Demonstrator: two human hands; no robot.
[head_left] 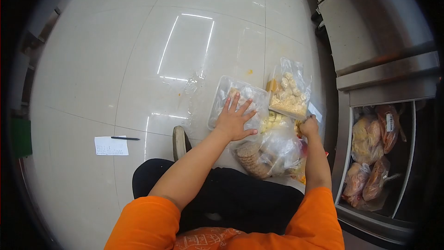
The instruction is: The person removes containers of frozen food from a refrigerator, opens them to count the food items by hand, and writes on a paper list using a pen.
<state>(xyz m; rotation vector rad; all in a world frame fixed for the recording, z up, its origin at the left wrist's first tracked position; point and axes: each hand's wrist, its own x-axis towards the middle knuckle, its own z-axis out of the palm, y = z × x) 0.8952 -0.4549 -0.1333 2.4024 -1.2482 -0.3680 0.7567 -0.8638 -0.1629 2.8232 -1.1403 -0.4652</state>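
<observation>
My left hand (235, 120) lies with its fingers spread over a clear plastic container (222, 93) that holds whitish, wrapped contents. My right hand (309, 126) is closed at the edge of the heap of bags; what its fingers grip is too small to make out. Just beyond it stands a clear bag of pale yellow pieces (289, 96). Nearer to me lies a plastic bag with round, brownish stacked patties (253, 159), beside more crumpled clear plastic (282, 146).
An open metal drawer (343, 157) on the right holds several bagged meat pieces (367, 136). A paper sheet (110, 146) with a dark pen (126, 138) lies on the tiled floor (134, 78) at left. A green box (21, 137) stands at the far left.
</observation>
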